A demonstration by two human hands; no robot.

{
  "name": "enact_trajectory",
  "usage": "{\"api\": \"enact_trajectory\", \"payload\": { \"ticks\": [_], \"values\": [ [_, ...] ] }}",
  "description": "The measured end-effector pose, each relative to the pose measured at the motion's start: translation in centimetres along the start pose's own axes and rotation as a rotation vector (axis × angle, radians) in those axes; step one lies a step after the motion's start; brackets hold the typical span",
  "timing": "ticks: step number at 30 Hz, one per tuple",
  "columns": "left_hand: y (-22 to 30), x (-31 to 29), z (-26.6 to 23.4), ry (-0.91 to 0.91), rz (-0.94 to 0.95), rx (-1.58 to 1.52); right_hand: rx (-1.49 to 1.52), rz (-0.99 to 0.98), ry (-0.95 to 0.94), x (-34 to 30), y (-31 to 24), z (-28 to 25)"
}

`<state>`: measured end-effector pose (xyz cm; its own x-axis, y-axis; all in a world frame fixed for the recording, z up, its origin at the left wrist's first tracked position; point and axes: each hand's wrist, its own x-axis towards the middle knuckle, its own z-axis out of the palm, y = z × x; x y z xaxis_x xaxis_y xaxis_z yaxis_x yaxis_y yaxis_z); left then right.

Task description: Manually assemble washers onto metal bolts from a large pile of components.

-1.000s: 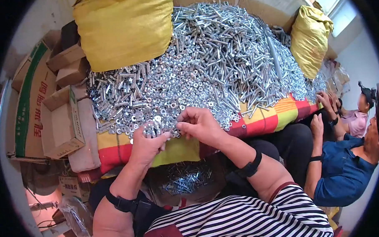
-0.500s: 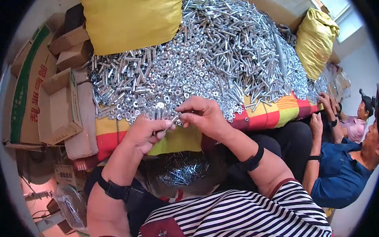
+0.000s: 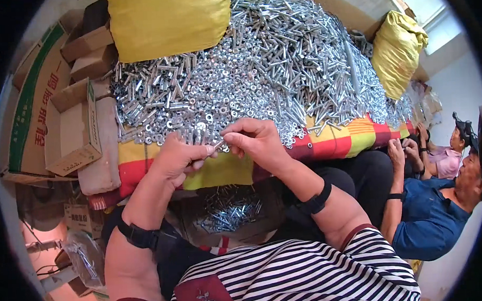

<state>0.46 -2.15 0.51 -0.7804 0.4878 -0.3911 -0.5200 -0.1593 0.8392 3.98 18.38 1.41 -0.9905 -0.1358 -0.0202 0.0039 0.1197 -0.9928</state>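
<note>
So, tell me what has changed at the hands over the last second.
Both hands have lifted off the heap of bolts and washers and drawn back toward the person. The left hand and right hand now pinch a small bolt between their fingertips over the striped cloth's edge. Unchanged: the heap, the yellow sacks, the cardboard boxes.

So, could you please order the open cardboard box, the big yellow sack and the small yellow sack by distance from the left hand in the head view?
From the left hand:
1. Open cardboard box, to the left.
2. Big yellow sack, above, top centre.
3. Small yellow sack, far upper right.
</note>
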Motion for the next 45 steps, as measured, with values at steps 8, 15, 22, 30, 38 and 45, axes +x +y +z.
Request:
{"api": "enact_trajectory", "payload": {
  "ticks": [8, 15, 22, 30, 38, 45],
  "values": [
    [0.1, -0.3, 0.2, 0.059, -0.001, 0.058, 0.087, -0.083, 0.047, 0.1, 0.5, 0.7],
    [-0.4, 0.7, -0.8, -0.021, -0.047, -0.032, 0.001, -0.333, 0.067, 0.4, 1.6, 1.0],
    [0.3, 0.0, 1.3, 0.064, 0.106, 0.035, -0.215, -0.030, 0.054, 0.8, 1.1, 0.6],
    [-2.5, -0.9, 3.6, -0.022, 0.215, 0.308, 0.746, -0.064, 0.178, 1.3, 1.7, 2.4],
    [-0.2, -0.7, -1.4, 0.171, 0.006, 0.282, -0.131, 0.003, 0.162, -2.5, -0.3, 0.9],
    [-2.0, -1.9, 0.4, -0.017, -0.010, 0.323, -1.040, -0.305, 0.123, -1.7, 1.6, -1.2]
  ]
}}
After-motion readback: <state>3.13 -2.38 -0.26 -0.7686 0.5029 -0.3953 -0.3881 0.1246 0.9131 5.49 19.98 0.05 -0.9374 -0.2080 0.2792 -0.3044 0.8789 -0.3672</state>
